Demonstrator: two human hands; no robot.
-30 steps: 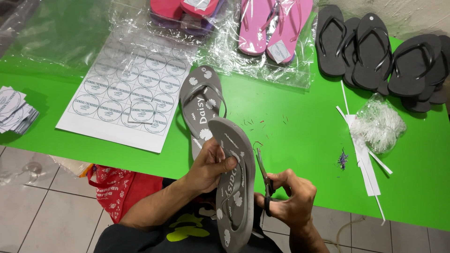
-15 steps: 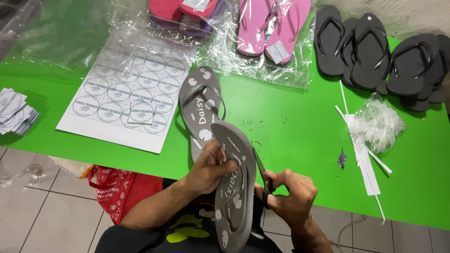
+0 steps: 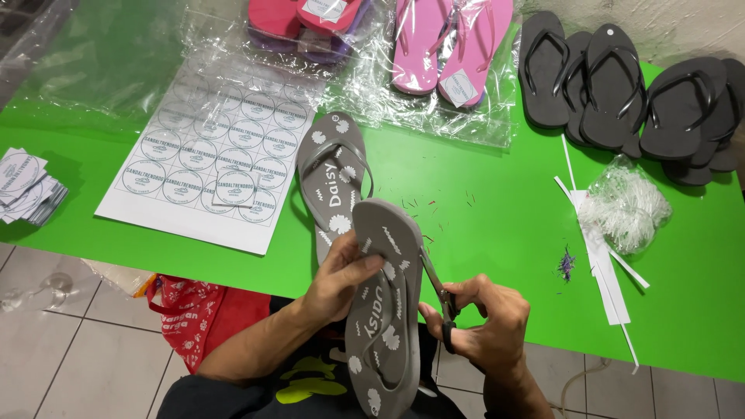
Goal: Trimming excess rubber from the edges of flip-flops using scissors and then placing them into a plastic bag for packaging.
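Over the green tabletop (image 3: pixel 497 233) edge, the left hand (image 3: pixel 341 279) keeps a closed grip on a grey flip-flop (image 3: pixel 384 310), while the right hand (image 3: pixel 485 326) grips scissors (image 3: pixel 441 295) touching its edge.

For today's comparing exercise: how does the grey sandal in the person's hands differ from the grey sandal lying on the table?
The held sandal is gripped by the left hand, with scissors at its edge; the table sandal lies flat, untouched. The held sandal hangs off the green table; the other rests on it. Both are grey with white flowers.
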